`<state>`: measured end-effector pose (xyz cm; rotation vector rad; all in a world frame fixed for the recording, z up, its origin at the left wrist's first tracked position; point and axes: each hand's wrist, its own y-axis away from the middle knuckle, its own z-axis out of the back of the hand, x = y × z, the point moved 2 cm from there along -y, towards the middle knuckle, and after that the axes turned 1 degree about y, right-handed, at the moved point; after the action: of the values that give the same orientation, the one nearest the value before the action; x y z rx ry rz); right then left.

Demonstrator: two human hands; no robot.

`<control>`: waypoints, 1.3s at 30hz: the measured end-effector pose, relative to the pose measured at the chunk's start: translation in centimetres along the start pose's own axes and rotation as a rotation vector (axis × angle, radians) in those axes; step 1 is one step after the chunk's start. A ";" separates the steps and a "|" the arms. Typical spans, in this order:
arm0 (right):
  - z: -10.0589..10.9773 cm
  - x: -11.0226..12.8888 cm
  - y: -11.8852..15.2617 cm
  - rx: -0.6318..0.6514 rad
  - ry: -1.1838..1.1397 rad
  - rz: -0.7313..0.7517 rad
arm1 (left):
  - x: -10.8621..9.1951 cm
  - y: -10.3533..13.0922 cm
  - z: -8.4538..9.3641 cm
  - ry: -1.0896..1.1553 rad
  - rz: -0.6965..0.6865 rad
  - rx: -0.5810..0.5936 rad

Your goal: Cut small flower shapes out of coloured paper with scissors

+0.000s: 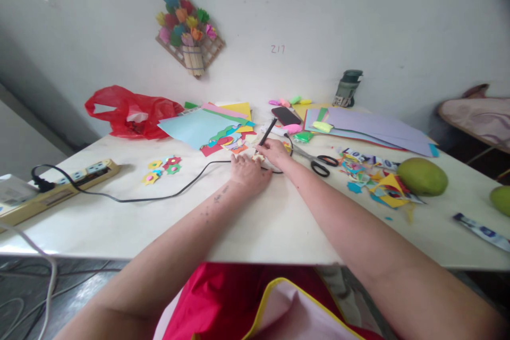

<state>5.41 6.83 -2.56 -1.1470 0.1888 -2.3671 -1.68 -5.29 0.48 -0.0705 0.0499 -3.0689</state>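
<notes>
A slim black pencil [268, 132] is in my right hand [277, 153], its fingers closed round it and its tip slanting down at the paper. Beside it my left hand [247, 172] lies flat on the table, fingers stretched out over a small pale piece of paper [258, 158] that the hands mostly hide. Just beyond are coloured paper cut-outs [229, 141]. To the right of my right hand rest black-handled scissors [319, 163]. Several small paper flowers [150, 177] lie off to the left.
A black cord [175, 195] runs from the power strip [75, 183] toward my hands. Behind are a red plastic bag [129, 117], coloured sheets [191, 126], a phone [286, 116] and a bottle [348, 87]. Paper scraps [370, 178], a green fruit [423, 176] and a tube [482, 231] lie right.
</notes>
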 end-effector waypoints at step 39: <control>0.6 0.7 0.4 -0.028 0.047 -0.021 | 0.1 -0.1 -0.1 -0.012 -0.002 -0.001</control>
<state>5.63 6.20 -1.78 -1.1115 0.2279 -2.4186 -1.78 -5.23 0.35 -0.0883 0.0502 -3.0700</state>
